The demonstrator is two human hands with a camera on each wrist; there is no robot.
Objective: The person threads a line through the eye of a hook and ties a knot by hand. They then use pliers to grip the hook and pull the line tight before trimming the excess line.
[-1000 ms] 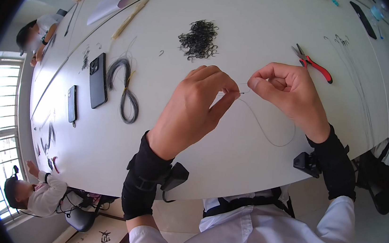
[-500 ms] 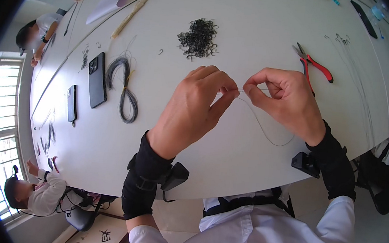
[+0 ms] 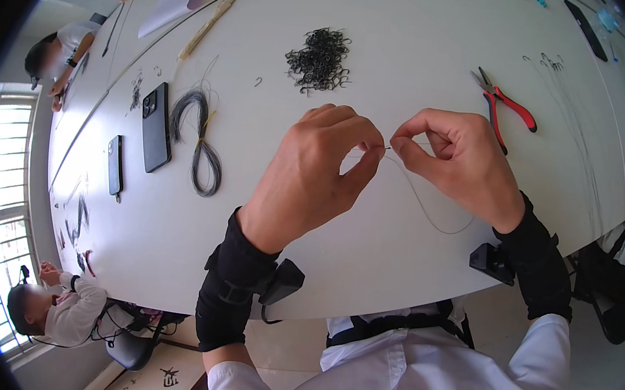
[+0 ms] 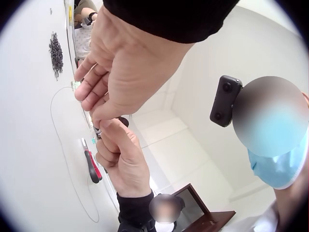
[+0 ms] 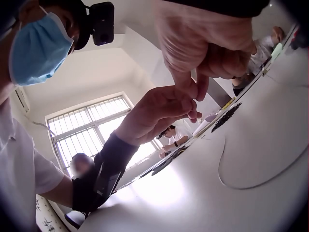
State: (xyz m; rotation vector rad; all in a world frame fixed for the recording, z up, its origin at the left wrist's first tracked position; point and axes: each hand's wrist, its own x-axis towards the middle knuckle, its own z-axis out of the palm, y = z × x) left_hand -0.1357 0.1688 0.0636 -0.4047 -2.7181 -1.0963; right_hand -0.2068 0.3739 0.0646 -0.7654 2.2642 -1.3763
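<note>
Over the table, my left hand point(image 3: 311, 172) pinches a small dark fish hook between thumb and forefinger; only its thin end point(image 3: 387, 147) shows, the rest hidden by the fingers. Close against it, my right hand point(image 3: 463, 154) pinches thin fishing line with thumb and forefinger, its other fingers curled. A loop of the line point(image 4: 63, 150) hangs below the hands in the left wrist view. In the right wrist view, the fingertips of both hands nearly meet. Beyond the hands lies a heap of black fish hooks point(image 3: 317, 60).
Red-handled pliers point(image 3: 517, 114) lie open beyond my right hand. Several hooks with long lines point(image 3: 575, 124) are spread at the right. On the left are a coil of line point(image 3: 201, 145), a large phone point(image 3: 157, 129) and a smaller phone point(image 3: 115, 165). Other people sit around the table.
My right hand has moved slightly left, closing the gap to the left fingertips, and then stays there. The left hand keeps its pinch almost in place.
</note>
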